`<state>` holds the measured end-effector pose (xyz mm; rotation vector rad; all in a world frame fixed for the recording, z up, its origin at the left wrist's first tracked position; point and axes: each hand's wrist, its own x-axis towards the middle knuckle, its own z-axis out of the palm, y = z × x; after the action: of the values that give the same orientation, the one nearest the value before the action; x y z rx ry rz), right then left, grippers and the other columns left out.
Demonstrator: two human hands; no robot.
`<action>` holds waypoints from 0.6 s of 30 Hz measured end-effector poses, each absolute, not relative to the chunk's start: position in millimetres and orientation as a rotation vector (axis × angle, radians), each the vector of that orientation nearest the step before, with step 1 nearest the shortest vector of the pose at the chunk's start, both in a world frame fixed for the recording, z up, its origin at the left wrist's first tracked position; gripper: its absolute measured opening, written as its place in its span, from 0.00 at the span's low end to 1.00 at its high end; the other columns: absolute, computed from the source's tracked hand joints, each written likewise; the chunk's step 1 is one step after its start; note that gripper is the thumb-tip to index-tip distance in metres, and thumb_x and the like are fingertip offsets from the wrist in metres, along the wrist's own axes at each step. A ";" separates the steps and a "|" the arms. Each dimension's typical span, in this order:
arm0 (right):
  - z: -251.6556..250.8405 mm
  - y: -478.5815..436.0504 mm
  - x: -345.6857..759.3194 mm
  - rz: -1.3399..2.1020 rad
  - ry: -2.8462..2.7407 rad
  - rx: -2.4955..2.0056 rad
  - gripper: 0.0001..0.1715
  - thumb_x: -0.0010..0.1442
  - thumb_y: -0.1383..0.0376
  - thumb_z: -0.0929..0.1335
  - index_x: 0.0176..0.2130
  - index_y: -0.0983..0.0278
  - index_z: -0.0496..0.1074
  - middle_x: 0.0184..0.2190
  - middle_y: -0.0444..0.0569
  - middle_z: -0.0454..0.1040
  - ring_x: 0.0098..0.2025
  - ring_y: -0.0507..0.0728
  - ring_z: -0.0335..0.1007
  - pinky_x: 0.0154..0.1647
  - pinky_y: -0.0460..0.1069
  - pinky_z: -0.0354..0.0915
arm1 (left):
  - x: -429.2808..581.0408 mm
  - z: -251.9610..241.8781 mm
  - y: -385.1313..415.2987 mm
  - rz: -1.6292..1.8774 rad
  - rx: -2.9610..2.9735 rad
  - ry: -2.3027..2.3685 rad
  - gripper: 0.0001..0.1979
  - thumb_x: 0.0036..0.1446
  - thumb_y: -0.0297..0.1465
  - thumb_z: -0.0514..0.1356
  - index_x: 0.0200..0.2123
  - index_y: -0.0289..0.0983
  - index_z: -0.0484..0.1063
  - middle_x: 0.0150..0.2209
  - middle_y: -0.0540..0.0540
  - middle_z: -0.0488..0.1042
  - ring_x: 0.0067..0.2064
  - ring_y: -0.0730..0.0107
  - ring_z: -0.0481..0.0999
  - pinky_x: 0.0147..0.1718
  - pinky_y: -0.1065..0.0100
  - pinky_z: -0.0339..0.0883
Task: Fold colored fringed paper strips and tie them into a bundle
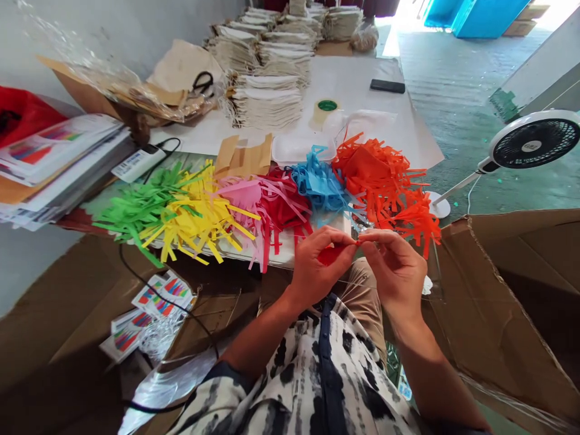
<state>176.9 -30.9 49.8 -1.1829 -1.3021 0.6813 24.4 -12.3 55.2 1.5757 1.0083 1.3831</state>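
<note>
In front of my chest, my left hand (pixel 317 266) is closed around a folded red paper piece (pixel 330 255), which shows between the thumb and fingers. My right hand (pixel 394 266) pinches the end of the same piece, its fingertips almost touching those of the left. A thin pale string seems to run near the hands. Just beyond them, on the table edge, lie fringed paper tassels in heaps: orange (pixel 376 175), blue (pixel 319 181), dark red (pixel 283 199), pink (pixel 242 193), yellow (pixel 199 211) and green (pixel 140 205).
Stacks of pale tagged bundles (pixel 267 99) stand at the back, with a tape roll (pixel 327 109), a phone (pixel 387 86) and scissors (pixel 202 83) around them. A fan (pixel 530 145) stands right. Open cardboard boxes (pixel 493 302) flank my legs; printed cards (pixel 158 296) lie in the left one.
</note>
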 end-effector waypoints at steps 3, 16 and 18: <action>50.1 -33.0 181.2 0.687 -1.374 -1.220 0.05 0.67 0.57 0.74 0.41 0.55 0.80 0.40 0.46 0.81 0.46 0.59 0.76 0.51 0.55 0.70 | 23.2 55.5 -11.5 1.399 1.685 1.021 0.03 0.65 0.31 0.66 0.36 0.40 0.80 0.36 0.47 0.81 0.41 0.66 0.79 0.45 0.65 0.71; 44.1 -37.6 180.2 0.821 -1.235 -1.186 0.08 0.71 0.56 0.71 0.44 0.57 0.76 0.41 0.46 0.78 0.46 0.56 0.75 0.49 0.51 0.69 | 26.9 50.0 -12.7 1.332 1.458 0.938 0.05 0.62 0.34 0.70 0.37 0.38 0.80 0.36 0.48 0.81 0.38 0.71 0.80 0.39 0.69 0.73; 45.4 -38.2 182.2 0.818 -1.251 -1.206 0.07 0.70 0.57 0.72 0.45 0.56 0.77 0.42 0.45 0.79 0.46 0.56 0.75 0.49 0.51 0.69 | 26.0 49.3 -11.4 1.373 1.508 0.935 0.04 0.63 0.32 0.69 0.36 0.39 0.80 0.36 0.48 0.80 0.38 0.71 0.79 0.40 0.69 0.72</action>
<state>182.2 -38.2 45.4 -1.2057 -1.2506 0.8180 26.0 -11.4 49.3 1.5082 0.9350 1.3727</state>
